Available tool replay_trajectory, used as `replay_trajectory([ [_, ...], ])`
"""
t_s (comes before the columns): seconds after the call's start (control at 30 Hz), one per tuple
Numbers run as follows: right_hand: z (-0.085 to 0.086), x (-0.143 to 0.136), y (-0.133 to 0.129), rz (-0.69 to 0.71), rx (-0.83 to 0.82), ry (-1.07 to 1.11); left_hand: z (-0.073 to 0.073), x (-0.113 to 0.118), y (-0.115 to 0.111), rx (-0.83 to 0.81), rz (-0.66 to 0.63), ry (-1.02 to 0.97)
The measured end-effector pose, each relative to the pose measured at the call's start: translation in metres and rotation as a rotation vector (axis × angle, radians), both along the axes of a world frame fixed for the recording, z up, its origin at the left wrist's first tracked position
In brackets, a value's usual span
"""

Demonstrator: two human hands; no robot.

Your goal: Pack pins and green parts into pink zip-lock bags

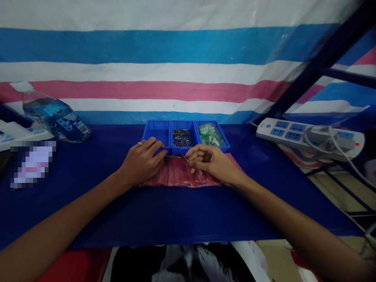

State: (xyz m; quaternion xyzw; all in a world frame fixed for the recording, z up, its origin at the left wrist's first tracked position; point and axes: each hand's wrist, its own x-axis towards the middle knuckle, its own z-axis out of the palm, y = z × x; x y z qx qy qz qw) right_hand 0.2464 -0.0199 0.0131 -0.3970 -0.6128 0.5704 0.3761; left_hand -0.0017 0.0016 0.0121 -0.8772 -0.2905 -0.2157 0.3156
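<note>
My right hand (210,162) pinches a thin metal pin (185,158) between thumb and fingers, over a red plastic sheet or bag (176,176). My left hand (144,161), with a ring on one finger, is curled at the sheet's left side; its fingertips are hidden, so I cannot tell what they hold. Several dark thin metal pieces (172,156) lie between the two hands. Just beyond are three joined blue bins. The middle bin (183,150) holds many metal pins, and the right bin (225,145) holds small green and clear packets. My left fingers overlap the front of the left bin (157,124).
A blue table (176,215) spans the view. At left lies a plastic bottle with blue liquid (61,115), beside a white object (23,135). A white power strip (289,131) with plugged-in cords sits at right, near a dark metal frame (311,72). Striped sheeting (164,47) hangs behind.
</note>
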Motion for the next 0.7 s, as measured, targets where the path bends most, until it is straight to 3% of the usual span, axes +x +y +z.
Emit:
replay_trajectory([
  [0.13,0.002,-0.001,0.001,-0.142,0.057,0.242,0.000,0.000,0.001,0.012,-0.008,-0.003],
  [0.23,0.003,-0.001,0.001,-0.141,0.146,0.265,0.000,0.000,0.001,0.010,-0.016,-0.011],
  [0.37,-0.002,0.001,0.000,-0.144,0.468,-0.174,0.000,0.000,0.000,0.003,-0.011,-0.009],
  [0.5,-0.011,-0.003,-0.005,0.087,0.866,-0.650,0.001,0.000,-0.002,-0.006,-0.007,-0.005],
  [0.6,-0.013,-0.009,-0.008,0.170,0.947,-0.793,0.002,0.000,-0.002,-0.019,-0.011,-0.003],
  [0.7,-0.014,-0.011,-0.008,0.155,0.929,-0.804,0.001,0.000,-0.001,-0.022,-0.012,-0.003],
])
